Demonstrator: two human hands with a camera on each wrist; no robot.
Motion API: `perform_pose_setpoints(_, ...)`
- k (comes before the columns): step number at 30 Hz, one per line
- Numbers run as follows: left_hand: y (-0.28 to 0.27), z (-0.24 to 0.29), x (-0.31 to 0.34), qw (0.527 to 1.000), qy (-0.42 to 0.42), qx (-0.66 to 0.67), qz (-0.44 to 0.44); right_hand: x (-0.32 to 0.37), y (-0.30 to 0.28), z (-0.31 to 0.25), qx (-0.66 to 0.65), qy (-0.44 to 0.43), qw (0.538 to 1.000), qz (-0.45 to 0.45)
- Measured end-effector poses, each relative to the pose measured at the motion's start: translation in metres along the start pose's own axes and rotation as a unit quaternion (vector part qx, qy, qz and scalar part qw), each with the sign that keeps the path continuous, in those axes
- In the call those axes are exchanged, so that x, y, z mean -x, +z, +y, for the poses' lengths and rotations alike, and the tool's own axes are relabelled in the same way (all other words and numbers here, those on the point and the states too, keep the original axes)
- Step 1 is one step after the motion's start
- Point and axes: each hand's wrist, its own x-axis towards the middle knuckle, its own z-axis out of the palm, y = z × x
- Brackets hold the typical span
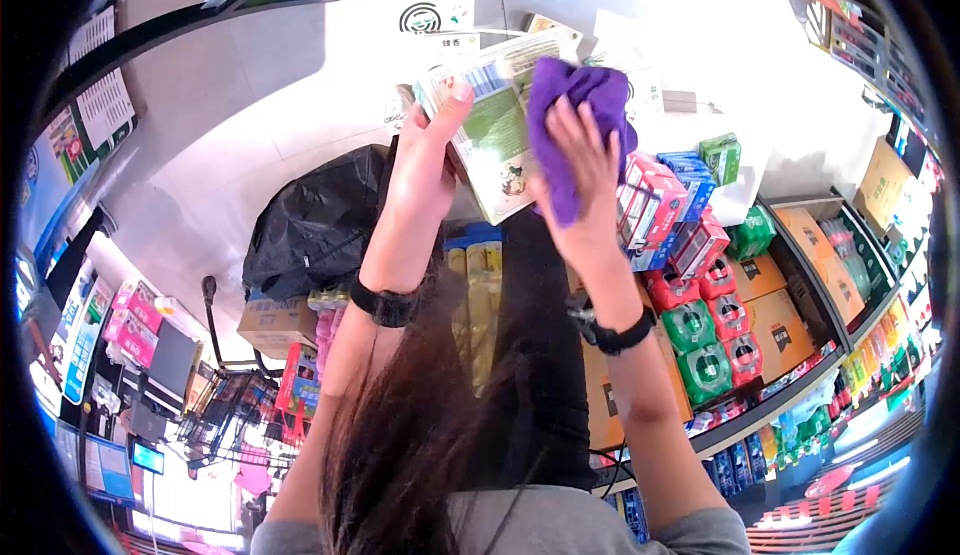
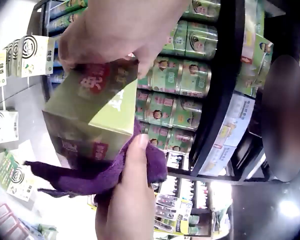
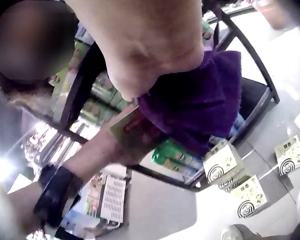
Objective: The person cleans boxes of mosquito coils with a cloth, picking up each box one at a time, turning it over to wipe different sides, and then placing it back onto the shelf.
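Observation:
A green and white box [image 1: 488,135] is held up in front of the body by the left hand [image 1: 432,155], which grips its left side with the thumb on the printed face. Against its right side the right hand [image 1: 582,180] presses a purple cloth [image 1: 560,145], fingers spread over it. In the left wrist view the left hand [image 2: 125,30] grips one end of the box [image 2: 90,107], and the cloth [image 2: 100,175] lies along the other end under the right thumb. The right wrist view shows the cloth [image 3: 195,100] hanging below the right hand [image 3: 145,60], covering part of the box.
Yellow-green boxes with a spiral print [image 3: 225,162] stand on the floor. A black plastic bag [image 1: 310,220] lies at the left. Pink boxes [image 1: 650,200], wrapped red and green packs [image 1: 705,370] and cartons [image 1: 780,335] are at the right. Shelves of green cans [image 2: 180,77] rise behind.

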Motion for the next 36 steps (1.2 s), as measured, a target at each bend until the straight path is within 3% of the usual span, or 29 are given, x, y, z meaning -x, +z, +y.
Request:
perform_pose_setpoints(7, -0.035, -0.014, -0.014, 0.989, -0.105, 0.051, 0.089, -0.007, 0.015, 0.033, -0.242, 0.12, 0.962, 0.049)
perform_pose_setpoints(9, -0.051, -0.015, -0.022, 0.987, -0.138, 0.056, 0.064, 0.006, 0.019, 0.041, -0.306, 0.229, 0.923, 0.049)
perform_pose_setpoints(10, -0.06, -0.016, -0.022, 0.987, -0.14, 0.049, 0.065, 0.008, 0.023, 0.046, -0.333, 0.268, 0.898, 0.106)
perform_pose_setpoints(12, -0.061, -0.009, -0.014, 0.985, -0.164, 0.037, 0.028, 0.015, 0.033, 0.086, -0.408, 0.353, 0.832, 0.132)
perform_pose_setpoints(13, -0.095, -0.02, -0.036, 0.956, -0.263, 0.131, -0.027, 0.024, 0.046, 0.114, -0.448, 0.341, 0.818, 0.112)
perform_pose_setpoints(14, -0.109, -0.036, -0.039, 0.956, -0.264, 0.125, -0.027, 0.024, 0.045, 0.116, -0.452, 0.343, 0.815, 0.116)
perform_pose_setpoints(16, -0.126, -0.059, -0.043, 0.984, -0.131, -0.106, -0.063, 0.021, 0.04, 0.118, -0.328, 0.15, 0.932, -0.028)
perform_pose_setpoints(17, -0.127, -0.064, -0.048, 0.962, -0.121, -0.219, -0.113, 0.022, 0.043, 0.121, -0.35, 0.114, 0.926, -0.085)
perform_pose_setpoints(18, -0.095, -0.059, -0.03, 0.986, -0.111, -0.073, -0.102, 0.018, 0.04, 0.118, -0.308, 0.045, 0.946, -0.09)
perform_pose_setpoints(20, -0.046, -0.06, -0.049, 0.936, -0.313, -0.097, 0.126, 0.016, 0.04, 0.122, -0.379, 0.058, 0.919, -0.098)
perform_pose_setpoints(21, -0.05, -0.067, -0.066, 0.924, -0.382, 0.024, -0.004, 0.017, 0.045, 0.134, -0.427, 0.083, 0.895, -0.097)
perform_pose_setpoints(22, -0.053, -0.082, -0.074, 0.918, -0.368, -0.144, 0.033, 0.019, 0.051, 0.147, -0.474, 0.107, 0.869, -0.095)
perform_pose_setpoints(23, -0.057, -0.093, -0.085, 0.909, -0.384, -0.158, 0.029, 0.023, 0.056, 0.156, -0.445, 0.157, 0.879, -0.067)
perform_pose_setpoints(25, -0.055, -0.101, -0.103, 0.897, -0.408, -0.168, -0.005, 0.018, 0.069, 0.178, -0.51, 0.234, 0.827, -0.04)
perform_pose_setpoints(26, -0.037, -0.128, -0.11, 0.951, -0.141, -0.257, -0.101, 0.014, 0.074, 0.191, -0.525, 0.285, 0.801, -0.042)
perform_pose_setpoints(28, -0.035, -0.148, -0.146, 0.939, -0.168, -0.299, 0.003, 0.007, 0.094, 0.214, -0.552, 0.295, 0.78, 0.011)
perform_pose_setpoints(30, -0.02, -0.154, -0.167, 0.951, -0.179, -0.25, -0.033, -0.002, 0.122, 0.25, -0.563, 0.345, 0.751, 0.025)
perform_pose_setpoints(32, -0.038, -0.184, -0.207, 0.936, -0.127, -0.327, -0.038, -0.013, 0.142, 0.281, -0.52, 0.394, 0.758, -0.002)
perform_pose_setpoints(33, -0.03, -0.188, -0.213, 0.92, -0.108, -0.373, -0.059, -0.021, 0.15, 0.291, -0.522, 0.42, 0.743, -0.004)
perform_pose_setpoints(34, -0.025, -0.192, -0.222, 0.88, -0.153, -0.448, -0.032, -0.027, 0.16, 0.301, -0.523, 0.448, 0.725, -0.008)
perform_pose_setpoints(35, -0.021, -0.198, -0.234, 0.879, -0.178, -0.442, -0.013, -0.031, 0.176, 0.319, -0.479, 0.439, 0.76, 0.002)
perform_pose_setpoints(36, -0.026, -0.209, -0.252, 0.877, -0.203, -0.435, 0.006, -0.035, 0.19, 0.333, -0.478, 0.427, 0.767, 0.012)
